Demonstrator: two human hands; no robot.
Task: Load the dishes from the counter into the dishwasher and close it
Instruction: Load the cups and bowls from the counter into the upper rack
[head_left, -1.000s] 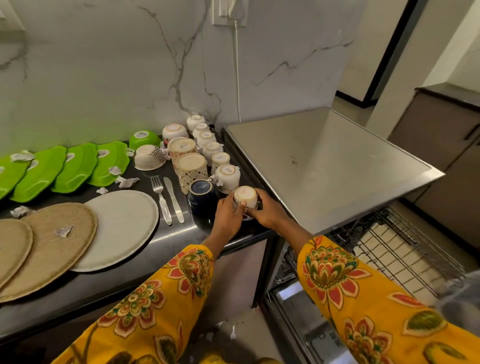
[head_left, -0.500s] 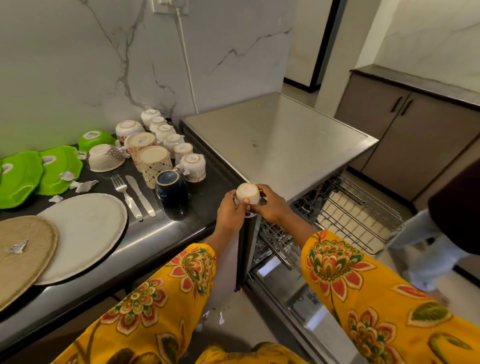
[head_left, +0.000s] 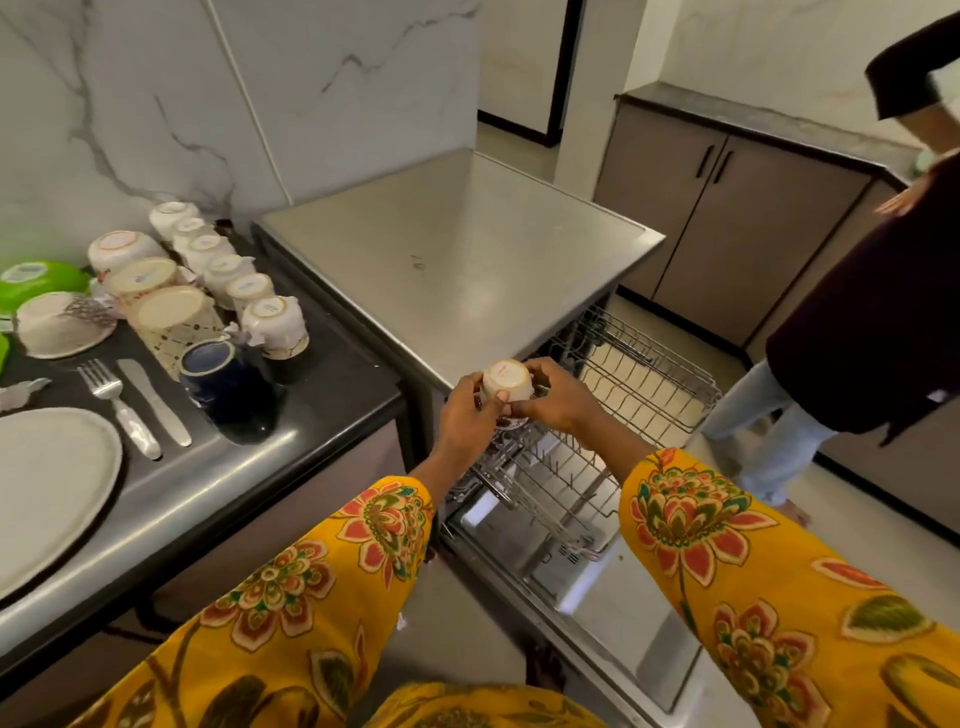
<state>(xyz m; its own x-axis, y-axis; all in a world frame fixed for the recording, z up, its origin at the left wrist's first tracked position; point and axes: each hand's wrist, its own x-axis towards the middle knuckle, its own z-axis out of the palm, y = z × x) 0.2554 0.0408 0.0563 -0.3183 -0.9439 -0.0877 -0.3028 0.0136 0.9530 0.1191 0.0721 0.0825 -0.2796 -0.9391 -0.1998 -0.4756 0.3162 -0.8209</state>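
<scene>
- Both hands hold one small white ceramic cup (head_left: 505, 381), upside down with its base up, above the near corner of the pulled-out wire dishwasher rack (head_left: 618, 410), just off the front corner of the steel dishwasher top (head_left: 457, 260).
- The left hand (head_left: 465, 415) curls round the cup's left side with its thumb on the wall; the right hand (head_left: 558, 397) wraps the right side, fingers over the top edge.
- Open room: the rack's wire floor shows bare under and to the right of the hands; the lowered dishwasher door (head_left: 597, 597) lies below it, between the two yellow floral sleeves (head_left: 727, 571).
- Edges: the dark counter's front lip (head_left: 218, 483) ends just left of the left wrist; the steel top's front edge runs just behind the cup.
- On the counter: a row of upturned white cups (head_left: 228, 275) along the steel top's side, two patterned beige tumblers (head_left: 166, 317), a dark blue mug (head_left: 218, 374), a white bowl (head_left: 62, 325), a green bowl (head_left: 36, 280), a steel fork (head_left: 117, 405) beside a steel knife (head_left: 153, 402), and a large pale round plate (head_left: 47, 493).
- A second person in a dark top and jeans (head_left: 857, 322) stands just beyond the rack's far right corner, before grey cabinets (head_left: 727, 208).
- Against the frame half a second earlier, the cup has moved off the counter edge and over the rack, and the second person has come closer.
</scene>
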